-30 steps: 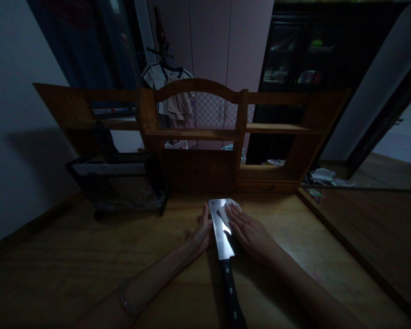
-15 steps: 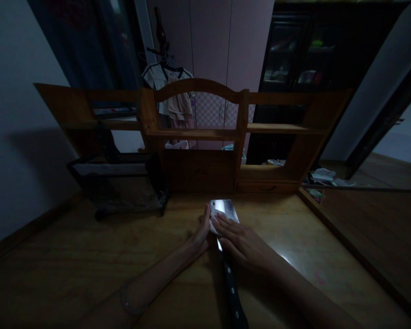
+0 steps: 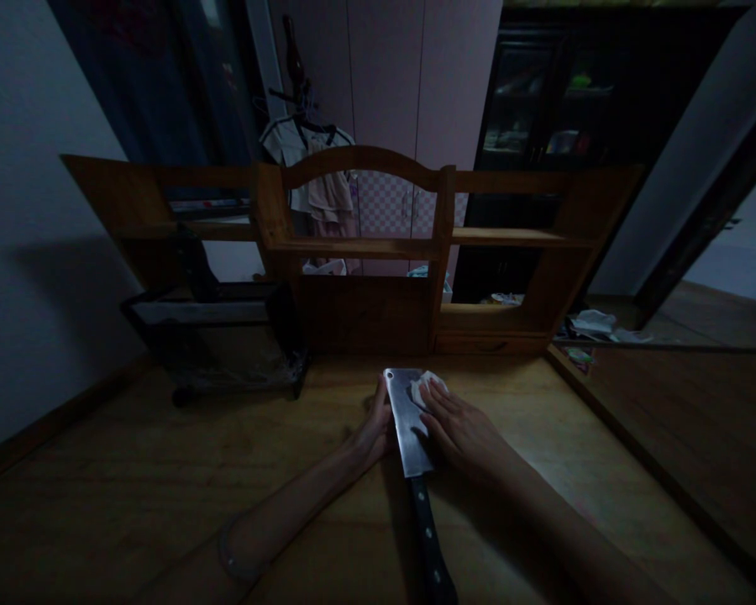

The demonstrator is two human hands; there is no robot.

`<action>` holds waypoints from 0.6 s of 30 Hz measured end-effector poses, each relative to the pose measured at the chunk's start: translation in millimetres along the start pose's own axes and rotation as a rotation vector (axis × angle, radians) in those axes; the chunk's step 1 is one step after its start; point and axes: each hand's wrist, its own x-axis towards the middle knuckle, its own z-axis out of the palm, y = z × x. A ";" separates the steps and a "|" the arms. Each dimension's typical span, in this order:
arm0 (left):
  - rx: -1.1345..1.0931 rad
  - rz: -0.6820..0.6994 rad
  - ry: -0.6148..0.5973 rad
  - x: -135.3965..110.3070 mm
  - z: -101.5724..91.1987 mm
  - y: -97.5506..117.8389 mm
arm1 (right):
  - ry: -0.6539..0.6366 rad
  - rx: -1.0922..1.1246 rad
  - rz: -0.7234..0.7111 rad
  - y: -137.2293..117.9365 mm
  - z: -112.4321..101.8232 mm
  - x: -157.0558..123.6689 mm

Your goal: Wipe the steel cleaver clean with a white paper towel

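A cleaver [image 3: 409, 428] with a broad metal blade and a black riveted handle is held a little above the wooden desk, its handle toward me. My left hand [image 3: 376, 427] grips the blade's left edge, thumb up along the side, the other fingers hidden beneath. My right hand [image 3: 463, 433] presses a crumpled white tissue [image 3: 428, 390] on the blade's far right part. Its fingers are closed over the tissue.
The wooden desk [image 3: 328, 521] has a wooden shelf unit [image 3: 359, 246] along its back. A dark box-like object with a clear tank-like body [image 3: 227, 344] stands at left. Clothes [image 3: 328, 185] hang behind the shelf, by a pink wardrobe [image 3: 387, 101].
My right hand has slid the tissue from the blade's left middle to its far right edge, uncovering most of the blade. My left hand keeps its hold.
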 end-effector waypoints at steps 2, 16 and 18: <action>-0.020 0.015 -0.029 -2.2 1.5 0.8 | -0.024 0.021 0.008 -1.7 0.8 -0.3; -0.148 0.040 -0.027 -4.5 1.3 4.5 | -0.176 0.260 -0.062 -11.9 -17.4 1.1; -0.151 0.032 -0.015 -4.9 1.9 4.8 | -0.150 0.267 -0.070 -11.7 -17.3 1.1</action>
